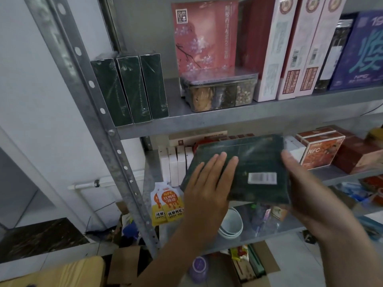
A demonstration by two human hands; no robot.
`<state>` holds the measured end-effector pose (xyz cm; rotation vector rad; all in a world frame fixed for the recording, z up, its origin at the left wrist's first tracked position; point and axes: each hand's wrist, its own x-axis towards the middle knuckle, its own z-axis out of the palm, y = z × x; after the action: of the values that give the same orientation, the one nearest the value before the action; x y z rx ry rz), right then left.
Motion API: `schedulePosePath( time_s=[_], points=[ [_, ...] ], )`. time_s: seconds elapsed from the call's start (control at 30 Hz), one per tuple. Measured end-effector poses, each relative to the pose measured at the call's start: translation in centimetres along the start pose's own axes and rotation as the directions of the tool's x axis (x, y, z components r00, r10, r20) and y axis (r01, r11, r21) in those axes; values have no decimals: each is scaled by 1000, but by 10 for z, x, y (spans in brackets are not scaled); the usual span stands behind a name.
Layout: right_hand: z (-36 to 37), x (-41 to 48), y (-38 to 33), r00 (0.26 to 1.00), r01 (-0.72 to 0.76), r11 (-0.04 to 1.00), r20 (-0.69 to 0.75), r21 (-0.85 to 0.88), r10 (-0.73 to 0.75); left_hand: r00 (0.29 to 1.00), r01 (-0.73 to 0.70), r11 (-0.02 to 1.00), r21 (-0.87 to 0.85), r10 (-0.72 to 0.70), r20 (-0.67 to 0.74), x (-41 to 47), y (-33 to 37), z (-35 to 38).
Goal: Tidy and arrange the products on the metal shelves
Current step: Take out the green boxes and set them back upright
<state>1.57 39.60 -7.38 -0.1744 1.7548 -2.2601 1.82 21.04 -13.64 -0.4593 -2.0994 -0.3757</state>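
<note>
Dark green box (259, 158) held flat in both hands, below the upper shelf (228, 121).

The left hand (207, 183) lies on the box's top face with fingers straight. The right hand (310, 183) clamps the right edge, thumb over the top. The box hangs before the middle shelf, its long axis running left to right. Three matching green boxes (130, 90) stand on edge at the upper shelf's left end, up and left of the hands. The bare gap between them and the clear compartment tub (219, 92) looks the likely slot, so the box would need turning upright.
</note>
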Motion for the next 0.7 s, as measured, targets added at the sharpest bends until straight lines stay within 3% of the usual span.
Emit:
schedulePosePath(
  time_s=[0.03, 0.07, 0.13, 0.2, 0.27, 0.33, 0.43, 0.5, 0.6, 0.63, 0.7],
  points=[
    [-2, -2, -4, 1000, 17, 1000, -8, -10, -17, 993, 114, 976, -183, -114, 9, 2, 1, -3],
    [-3, -4, -6, 999, 48, 999, -24, -18, -48, 962, 267, 892, -365, -267, 53, 6, 4, -10],
    [-5, -3, -2, 984, 149, 985, -83, -89, -156, 848, 514, 638, -573, -481, 225, 10, 11, -21],
    [-3, -1, 7, 953, 238, 955, -148, -177, -265, 762, 594, 427, -682, -571, 305, 12, 11, -24],
    [2, 0, 18, 957, 256, 952, -97, -164, -274, 714, 592, 206, -779, -583, 388, 15, 9, -27],
    [6, 2, 29, 962, 267, 960, -35, -88, -271, 694, 577, -2, -817, -526, 492, 19, 9, -30],
    [15, -4, 31, 881, 410, 893, -175, -184, -440, 647, 589, -181, -788, -478, 594, 20, 10, -35],
    [25, -11, 28, 790, 488, 804, -221, -340, -572, 554, 631, -241, -737, -524, 646, 25, 11, -35],
    [40, -22, 29, 702, 553, 656, -137, -513, -699, 322, 645, -440, -625, -584, 745, 32, 6, -30],
    [44, -25, 29, 696, 553, 619, -99, -557, -711, 278, 648, -483, -589, -570, 773, 34, 4, -30],
    [47, -29, 27, 676, 577, 551, -26, -603, -737, 267, 646, -518, -560, -534, 802, 36, 1, -31]
  ],
)
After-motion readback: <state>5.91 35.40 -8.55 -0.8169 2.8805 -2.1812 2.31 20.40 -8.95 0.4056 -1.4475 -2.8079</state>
